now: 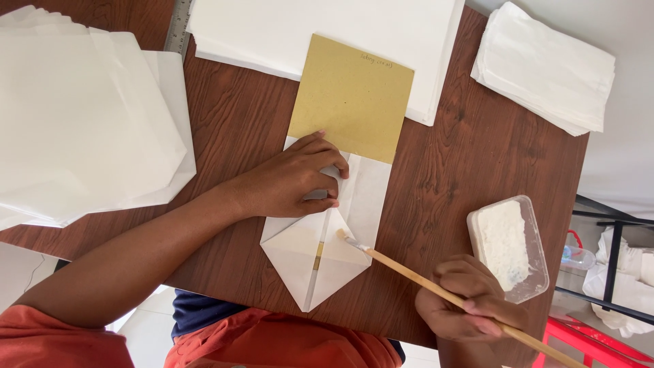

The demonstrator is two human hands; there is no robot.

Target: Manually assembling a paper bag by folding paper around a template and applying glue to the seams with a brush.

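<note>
**Folded paper piece, brush and paste tub on wooden table**

One folded white paper piece (320,252), wrapped round one tan card (351,95), is laid at table centre. It is pressed flat under the spread left hand (293,184). One wooden brush (436,286) is gripped in the closed right hand (466,307), bristles touching the fold. One clear plastic tub (511,249), holding white paste, is set just right. Three white paper stacks (82,116) are counted around.

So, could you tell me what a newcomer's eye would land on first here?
Probably the folded white paper at the table's centre, pinned by the left hand while the right hand touches a brush to its pointed flap. A tan card sticks out of its top. At right sits a tub of white paste; paper stacks lie at left.
</note>
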